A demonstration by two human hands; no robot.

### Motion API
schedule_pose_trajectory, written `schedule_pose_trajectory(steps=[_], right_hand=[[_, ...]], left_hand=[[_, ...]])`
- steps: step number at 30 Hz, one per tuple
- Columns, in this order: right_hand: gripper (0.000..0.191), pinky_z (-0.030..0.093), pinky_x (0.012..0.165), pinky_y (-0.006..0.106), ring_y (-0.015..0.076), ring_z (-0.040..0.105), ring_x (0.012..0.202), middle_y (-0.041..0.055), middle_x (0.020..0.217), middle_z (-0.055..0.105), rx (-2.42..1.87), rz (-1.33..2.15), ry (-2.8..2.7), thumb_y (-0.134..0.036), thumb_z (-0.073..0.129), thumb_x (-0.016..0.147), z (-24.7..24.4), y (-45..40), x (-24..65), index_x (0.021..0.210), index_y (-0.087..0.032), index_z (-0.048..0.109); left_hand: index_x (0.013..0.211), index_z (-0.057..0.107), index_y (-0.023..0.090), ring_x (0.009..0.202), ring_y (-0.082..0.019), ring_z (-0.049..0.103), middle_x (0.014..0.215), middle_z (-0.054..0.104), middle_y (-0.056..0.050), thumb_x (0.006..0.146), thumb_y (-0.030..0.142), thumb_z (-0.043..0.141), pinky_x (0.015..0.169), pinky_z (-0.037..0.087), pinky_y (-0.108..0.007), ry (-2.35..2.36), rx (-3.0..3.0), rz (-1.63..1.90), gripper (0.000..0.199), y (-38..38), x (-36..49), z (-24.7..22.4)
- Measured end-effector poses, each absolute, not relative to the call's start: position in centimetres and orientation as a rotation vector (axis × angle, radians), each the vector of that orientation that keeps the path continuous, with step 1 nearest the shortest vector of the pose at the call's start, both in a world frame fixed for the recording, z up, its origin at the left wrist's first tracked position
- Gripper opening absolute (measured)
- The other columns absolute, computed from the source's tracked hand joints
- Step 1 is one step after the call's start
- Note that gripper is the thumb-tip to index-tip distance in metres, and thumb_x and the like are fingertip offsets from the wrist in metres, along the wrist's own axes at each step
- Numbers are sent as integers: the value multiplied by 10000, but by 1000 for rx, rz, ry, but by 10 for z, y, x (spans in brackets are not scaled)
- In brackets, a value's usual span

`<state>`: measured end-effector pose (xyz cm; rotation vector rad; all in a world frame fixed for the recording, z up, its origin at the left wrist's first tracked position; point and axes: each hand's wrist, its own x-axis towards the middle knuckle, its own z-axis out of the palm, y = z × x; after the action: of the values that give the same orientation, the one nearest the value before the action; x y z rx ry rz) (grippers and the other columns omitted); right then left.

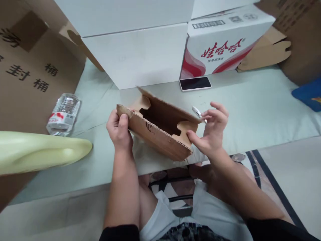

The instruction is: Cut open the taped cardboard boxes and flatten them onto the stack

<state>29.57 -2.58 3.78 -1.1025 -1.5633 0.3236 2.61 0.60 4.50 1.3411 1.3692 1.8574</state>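
A small brown cardboard box [163,135] is tilted in front of me, its top open and its notched end flaps folded inward. My left hand [120,129] is closed on its left end, with the thumb on the near wall and the fingers behind. At the right end, my right hand [210,129] has its fingers spread, and only the thumb seems to touch the notched flap [187,130]. A slim white object [197,111] lies just behind the right fingers, partly hidden by them; I cannot make out its kind.
White cartons [140,57] and a red-and-white printed carton [218,50] stand at the back of the pale green surface [250,110]. A phone [195,83] lies before them. To the left are a plastic bottle [64,115], a yellow-green object [45,152] and a large brown carton [32,77].
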Motion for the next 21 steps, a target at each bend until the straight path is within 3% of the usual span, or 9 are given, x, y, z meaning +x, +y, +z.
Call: schedule_pose_trajectory(steps=[3,5,7,10,14,18,21], right_hand=[[482,571,1022,542,301,662,1235,86,1411,641,-953,573,-1711,-422,663,906,34,-28,295,1369,-387,535],[367,557,1075,548,302,675,1257,87,1355,698,-832,689,-1830,-449,577,959,32,-32,295,1312,-354,618],[415,559,1080,571,324,665,1293,104,1406,683,-779,746,-1858,-555,503,972,31,-36,296,1267,-318,673],[405,565,1079,567,308,671,1292,94,1418,682,-815,781,-1844,-550,457,996,30,-38,296,1186,-310,722],[276,564,1090,535,277,682,1271,87,1377,698,-780,741,-1860,-423,518,999,31,-37,293,1143,-314,726],[392,545,1124,517,276,616,1379,69,1497,621,-764,839,-1758,-518,529,998,24,-33,293,1345,-358,613],[493,546,1115,506,266,647,1332,83,1461,649,-958,973,-1534,-616,491,998,12,-26,295,1404,-344,557]], left_hand=[[924,674,212,807,-194,651,874,675,-36,816,558,715,816,546,-352,1430,1316,1856,365,10,24,34],[1066,670,227,950,-230,682,1021,702,-64,778,550,763,917,557,-400,1432,1375,1861,443,11,23,29],[1179,665,260,1095,-262,676,1205,693,-86,769,520,788,1031,539,-457,1422,1465,1861,501,11,22,29],[1142,744,284,1198,-295,648,1370,640,-87,834,515,724,1123,499,-516,1456,1672,1788,385,8,21,33],[999,834,282,1262,-336,614,1330,674,-92,870,548,639,1175,445,-549,1516,1925,1627,355,3,20,39],[1017,852,284,1201,-323,637,1271,694,-96,901,481,632,1141,459,-556,1455,1944,1656,317,5,13,36],[973,856,257,1181,-315,623,1250,689,-83,838,463,670,1139,466,-551,1478,1705,1774,308,10,0,31]])
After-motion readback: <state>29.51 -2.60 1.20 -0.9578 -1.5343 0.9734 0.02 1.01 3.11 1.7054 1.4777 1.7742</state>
